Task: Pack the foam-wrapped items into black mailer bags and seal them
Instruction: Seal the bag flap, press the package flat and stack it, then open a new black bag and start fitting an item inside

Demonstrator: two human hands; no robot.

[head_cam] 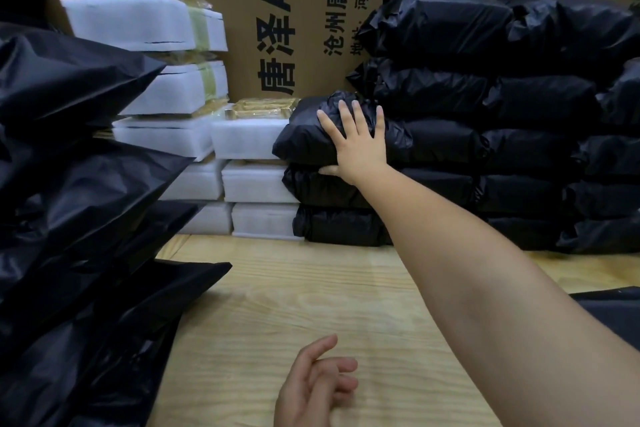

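Observation:
A packed black mailer bag lies on top of a short stack of packed bags at the middle back. My right hand rests flat on it, fingers spread over its top and thumb under its front edge. My left hand hovers low over the wooden table, holding nothing, fingers loosely curled. White foam-wrapped items are stacked left of the bag pile, some with yellow-brown contents showing on top.
Several rows of packed black bags are piled at the back right. Flat black mailer bags fan out in a heap on the left. Printed cardboard boxes form a wall behind. Another black bag edge lies at the right.

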